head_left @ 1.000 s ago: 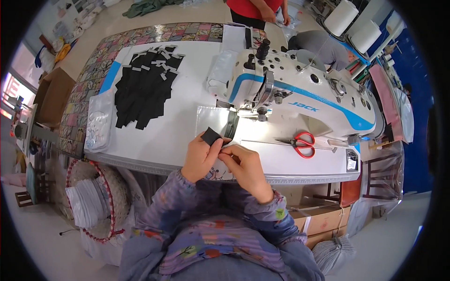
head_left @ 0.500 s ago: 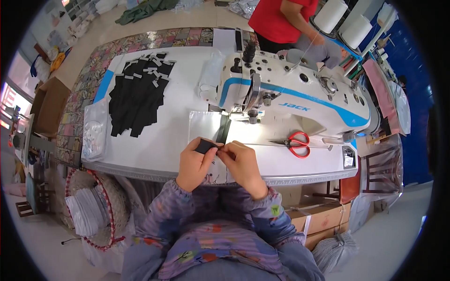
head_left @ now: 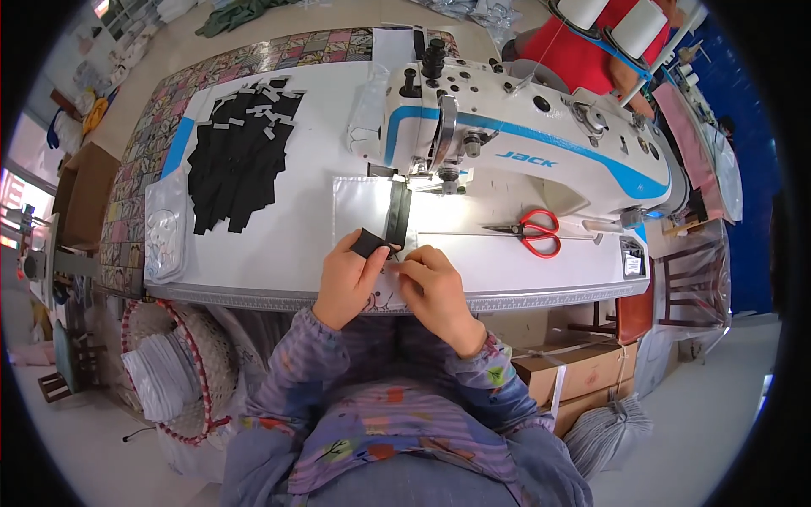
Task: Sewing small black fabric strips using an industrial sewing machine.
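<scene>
A black fabric strip runs from under the presser foot of a white and blue sewing machine toward me, beside a clear plastic sheet. My left hand pinches a folded black piece of fabric between thumb and fingers, just in front of that strip. Close to its right end, the fingers of my right hand are pressed together; what they hold, if anything, is too small to make out. Red-handled scissors lie on the table to the right.
A pile of black strips with pale ends covers the table's left part, beside a clear plastic bag. Thread cones stand behind the machine, near a person in red. A woven basket and cardboard boxes sit below the table edge.
My right fingertips have drawn slightly away from the left thumb. The folded piece stays in my left hand. The person in red has moved right, and the table appears higher in view.
</scene>
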Demonstrator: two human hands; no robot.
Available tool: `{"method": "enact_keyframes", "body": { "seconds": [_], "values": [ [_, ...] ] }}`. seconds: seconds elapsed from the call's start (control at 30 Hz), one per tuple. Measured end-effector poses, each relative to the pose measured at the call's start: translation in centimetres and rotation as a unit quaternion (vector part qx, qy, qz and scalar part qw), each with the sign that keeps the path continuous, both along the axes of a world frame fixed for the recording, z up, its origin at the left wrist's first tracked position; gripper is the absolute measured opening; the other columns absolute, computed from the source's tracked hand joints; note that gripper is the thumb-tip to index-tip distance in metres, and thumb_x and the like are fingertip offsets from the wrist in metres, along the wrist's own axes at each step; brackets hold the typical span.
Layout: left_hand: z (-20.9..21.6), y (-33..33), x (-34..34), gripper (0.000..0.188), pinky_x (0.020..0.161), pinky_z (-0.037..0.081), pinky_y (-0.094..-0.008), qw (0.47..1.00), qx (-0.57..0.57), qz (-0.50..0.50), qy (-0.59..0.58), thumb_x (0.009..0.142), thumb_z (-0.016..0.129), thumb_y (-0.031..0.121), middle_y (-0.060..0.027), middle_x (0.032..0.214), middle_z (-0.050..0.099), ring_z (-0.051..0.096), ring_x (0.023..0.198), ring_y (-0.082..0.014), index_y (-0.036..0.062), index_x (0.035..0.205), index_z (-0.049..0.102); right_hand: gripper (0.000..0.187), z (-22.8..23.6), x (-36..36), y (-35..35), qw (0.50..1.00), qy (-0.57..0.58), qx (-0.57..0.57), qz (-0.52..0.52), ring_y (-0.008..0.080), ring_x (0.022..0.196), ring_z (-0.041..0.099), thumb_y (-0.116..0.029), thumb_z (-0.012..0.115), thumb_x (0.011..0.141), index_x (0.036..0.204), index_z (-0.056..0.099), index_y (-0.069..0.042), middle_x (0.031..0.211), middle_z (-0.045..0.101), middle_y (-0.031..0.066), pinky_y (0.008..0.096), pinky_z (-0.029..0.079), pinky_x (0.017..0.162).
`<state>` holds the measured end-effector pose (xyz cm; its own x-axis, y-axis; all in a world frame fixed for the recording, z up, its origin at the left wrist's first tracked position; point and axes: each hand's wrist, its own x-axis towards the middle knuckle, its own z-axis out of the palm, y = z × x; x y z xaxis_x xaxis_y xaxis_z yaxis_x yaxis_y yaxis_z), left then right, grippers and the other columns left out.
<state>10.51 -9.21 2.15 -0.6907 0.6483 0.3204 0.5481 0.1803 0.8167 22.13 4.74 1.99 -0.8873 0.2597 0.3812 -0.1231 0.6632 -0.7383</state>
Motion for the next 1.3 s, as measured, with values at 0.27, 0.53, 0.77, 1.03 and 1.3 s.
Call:
{"method": "enact_keyframes", "body": {
  "seconds": [0.27,0.53,0.77,1.03,1.3],
  "values": [
    [-0.3,0.0,0.2,0.018,0.075,0.051,-0.0390,0.991,-0.052,-0.020,0.119,0.096,0.066,0.017,-0.0109,0.093,0.065,0.063,0.084,-0.0302,0.0029,0.102,0.076,0.025,0.1,0.9,-0.7,0.997,-0.020,0.080,-0.009,0.0345,0.100,0.060,0.001,0.070,0.082,0.107,0.070,-0.001,0.108,0.062,0.0141,0.0425,0.051,0.086],
    [-0.3,0.0,2.0,0.026,0.081,0.052,-0.0389,0.956,-0.101,-0.058,0.271,0.081,0.077,0.016,-0.0023,0.095,0.064,0.062,0.092,-0.0239,0.0072,0.106,0.076,0.034,0.7,5.4,-1.0,0.993,-0.034,0.111,-0.001,0.0330,0.111,0.060,-0.007,0.076,0.080,0.114,0.072,-0.003,0.118,0.065,0.0116,0.0456,0.048,0.098],
    [-0.1,0.1,2.3,0.032,0.082,0.051,-0.0387,0.948,-0.122,-0.056,0.290,0.079,0.077,0.014,-0.0021,0.098,0.064,0.061,0.093,-0.0241,0.0050,0.109,0.075,0.040,0.1,5.3,-1.5,0.991,-0.027,0.129,-0.001,0.0284,0.118,0.061,-0.012,0.080,0.079,0.117,0.073,-0.005,0.121,0.066,0.0093,0.0510,0.044,0.106],
    [-0.1,1.7,0.0,0.032,0.080,0.052,-0.0363,0.950,-0.129,-0.051,0.279,0.080,0.076,0.015,-0.0018,0.093,0.061,0.060,0.091,-0.0230,0.0065,0.110,0.075,0.038,0.2,3.6,-0.7,0.988,-0.026,0.148,-0.018,0.0267,0.114,0.061,-0.013,0.079,0.080,0.116,0.072,-0.005,0.121,0.067,0.0072,0.0478,0.042,0.106],
    [-0.4,3.6,-2.5,0.023,0.080,0.052,-0.0368,0.951,-0.122,-0.035,0.282,0.083,0.076,0.018,-0.0014,0.091,0.060,0.061,0.091,-0.0226,0.0085,0.105,0.075,0.035,0.0,1.0,0.5,0.986,-0.019,0.160,-0.039,0.0293,0.112,0.060,-0.014,0.078,0.081,0.113,0.070,-0.001,0.121,0.068,0.0094,0.0467,0.041,0.106]
  ]
}}
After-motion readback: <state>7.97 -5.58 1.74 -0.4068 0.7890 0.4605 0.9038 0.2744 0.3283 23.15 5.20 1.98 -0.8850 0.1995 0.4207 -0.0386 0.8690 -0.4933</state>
